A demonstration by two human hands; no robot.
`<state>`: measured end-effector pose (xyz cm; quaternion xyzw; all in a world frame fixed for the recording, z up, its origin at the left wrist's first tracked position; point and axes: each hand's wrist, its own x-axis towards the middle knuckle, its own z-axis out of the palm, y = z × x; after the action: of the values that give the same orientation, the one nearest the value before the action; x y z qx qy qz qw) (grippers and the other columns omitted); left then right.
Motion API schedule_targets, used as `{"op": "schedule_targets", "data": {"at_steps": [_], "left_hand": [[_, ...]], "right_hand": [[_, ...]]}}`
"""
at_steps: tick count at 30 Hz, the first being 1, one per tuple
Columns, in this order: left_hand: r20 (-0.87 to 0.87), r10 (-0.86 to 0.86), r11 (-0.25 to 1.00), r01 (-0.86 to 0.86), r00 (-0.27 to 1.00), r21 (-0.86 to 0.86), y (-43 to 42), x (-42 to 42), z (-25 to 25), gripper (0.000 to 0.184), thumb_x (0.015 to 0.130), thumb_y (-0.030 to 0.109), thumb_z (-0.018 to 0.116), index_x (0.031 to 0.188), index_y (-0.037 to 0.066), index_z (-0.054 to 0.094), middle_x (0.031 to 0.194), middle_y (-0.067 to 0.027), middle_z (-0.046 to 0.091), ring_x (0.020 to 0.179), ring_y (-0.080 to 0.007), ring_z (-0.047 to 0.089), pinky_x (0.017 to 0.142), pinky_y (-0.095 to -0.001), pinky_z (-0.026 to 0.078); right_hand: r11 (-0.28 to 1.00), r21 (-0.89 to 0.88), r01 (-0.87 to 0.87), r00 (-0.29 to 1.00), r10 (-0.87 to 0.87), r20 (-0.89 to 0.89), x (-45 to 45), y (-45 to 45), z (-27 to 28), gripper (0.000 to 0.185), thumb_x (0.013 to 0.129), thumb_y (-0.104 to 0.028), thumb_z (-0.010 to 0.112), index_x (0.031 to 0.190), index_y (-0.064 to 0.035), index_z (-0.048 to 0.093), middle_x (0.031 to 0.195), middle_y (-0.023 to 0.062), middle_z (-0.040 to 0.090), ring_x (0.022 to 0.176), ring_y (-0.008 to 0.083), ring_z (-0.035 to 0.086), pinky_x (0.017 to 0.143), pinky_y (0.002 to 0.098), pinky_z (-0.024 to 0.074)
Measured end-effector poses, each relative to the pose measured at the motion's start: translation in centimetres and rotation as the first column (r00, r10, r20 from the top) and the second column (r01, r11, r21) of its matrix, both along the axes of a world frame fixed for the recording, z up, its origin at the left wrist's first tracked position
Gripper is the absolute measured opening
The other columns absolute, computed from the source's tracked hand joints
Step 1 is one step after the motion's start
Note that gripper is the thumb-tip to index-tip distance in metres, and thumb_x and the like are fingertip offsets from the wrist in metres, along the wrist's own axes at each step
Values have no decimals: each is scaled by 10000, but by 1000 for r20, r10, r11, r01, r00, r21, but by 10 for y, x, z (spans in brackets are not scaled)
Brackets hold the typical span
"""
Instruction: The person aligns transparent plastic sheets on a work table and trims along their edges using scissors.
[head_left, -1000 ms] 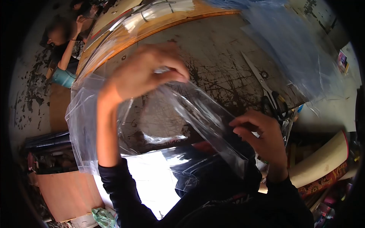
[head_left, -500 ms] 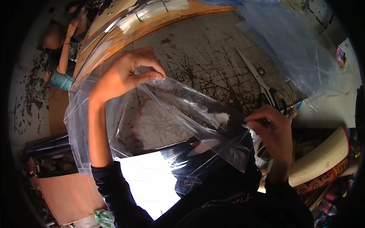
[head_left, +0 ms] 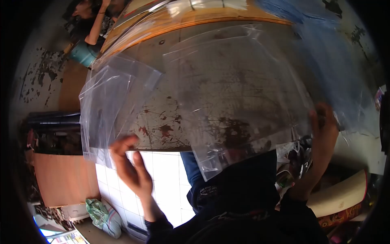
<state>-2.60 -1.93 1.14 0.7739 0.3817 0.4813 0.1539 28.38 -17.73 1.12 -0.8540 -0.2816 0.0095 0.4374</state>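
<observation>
A large clear plastic sheet (head_left: 243, 81) spreads over the worn table, its near left corner hanging past the front edge. At its right edge my right hand (head_left: 326, 132) has its fingers bent in around the plastic; motion softens the fingertips. My left hand (head_left: 136, 168) is open in front of the table edge, thumb and fingers apart, holding nothing. Close to that hand, more clear plastic (head_left: 107, 95) lies crumpled at the table's left end and droops over the side. The scissors cannot be made out now.
Bluish plastic sheeting (head_left: 331, 61) is heaped at the far right. A wooden board edge (head_left: 195, 26) runs along the back. Another person's arm (head_left: 96, 26) shows at upper left beside a teal container (head_left: 83, 53). A cream roll (head_left: 339, 195) stands at lower right.
My left hand has let go of the clear plastic and moved down towards me. The sheet, held up between both hands before, is now spread over the table. The view has shifted.
</observation>
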Motion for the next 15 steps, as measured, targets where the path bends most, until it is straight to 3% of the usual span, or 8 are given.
{"op": "schedule_targets", "data": {"at_steps": [2, 4, 6, 8, 9, 10, 12, 15], "left_hand": [[68, 10, 944, 13, 998, -329, -38, 0, -34, 215, 904, 153, 464, 984, -28, 548, 885, -124, 557, 863, -183, 566, 739, -310, 451], [168, 7, 806, 94, 986, -584, -64, 13, -45, 215, 915, 132, 450, 1021, -37, 531, 843, -113, 570, 742, -158, 595, 651, -256, 484], [237, -13, 715, 175, 971, -677, -76, 23, -50, 244, 924, 141, 442, 1062, -48, 510, 818, -108, 583, 677, -140, 601, 593, -238, 503], [307, -71, 648, 278, 949, -709, -80, 35, -42, 267, 921, 150, 459, 1087, -54, 498, 822, -107, 597, 699, -140, 609, 606, -249, 512], [360, -110, 640, 343, 926, -687, -79, 39, -41, 290, 921, 161, 468, 1106, -62, 489, 828, -112, 608, 704, -138, 615, 606, -246, 514], [397, -10, 506, 347, 918, -789, -83, 43, -37, 385, 915, 298, 487, 1076, -48, 528, 949, -128, 613, 861, -151, 570, 735, -257, 456], [346, -90, 586, 331, 934, -740, -82, 48, -36, 262, 904, 90, 488, 1112, -68, 487, 881, -125, 630, 718, -148, 627, 619, -250, 525], [261, -237, 704, 351, 936, -618, -81, 49, -32, 227, 891, 39, 486, 1092, -64, 505, 938, -134, 635, 727, -149, 632, 620, -246, 529]], "right_hand": [[913, -311, 265, 796, -25, 604, -11, 3, 5, 200, 842, -111, 572, 1021, -23, 550, 1056, 133, 532, 774, 171, 588, 601, 303, 464], [906, -306, 291, 811, -63, 581, -36, 12, 24, 235, 842, -120, 567, 1062, -41, 542, 1150, 156, 462, 887, 220, 562, 669, 342, 474], [896, -301, 325, 821, -110, 560, -61, 18, 33, 272, 842, -129, 562, 1102, -59, 535, 1244, 179, 391, 1001, 269, 536, 736, 381, 485], [970, -200, 135, 671, 59, 739, -84, 18, 35, 317, 891, -156, 503, 1202, -97, 494, 1239, 179, 413, 1101, 314, 473, 857, 427, 418], [979, -205, -17, 695, 159, 701, -92, 13, 41, 339, 882, -188, 524, 1194, -60, 488, 1248, 193, 397, 1119, 317, 454, 877, 432, 401], [965, -202, -167, 702, 260, 663, -99, 11, 45, 375, 872, -220, 544, 1185, -23, 481, 1258, 207, 382, 1138, 320, 435, 898, 438, 385], [685, -33, -728, 651, 705, 281, -108, 19, 45, 417, 844, -244, 587, 1142, 31, 489, 1230, 215, 413, 1144, 312, 428, 920, 445, 361], [743, 113, -660, 751, 647, 134, -134, 42, 18, 321, 833, -202, 597, 1064, 11, 530, 1103, 184, 515, 1052, 287, 502, 886, 415, 392]]}}
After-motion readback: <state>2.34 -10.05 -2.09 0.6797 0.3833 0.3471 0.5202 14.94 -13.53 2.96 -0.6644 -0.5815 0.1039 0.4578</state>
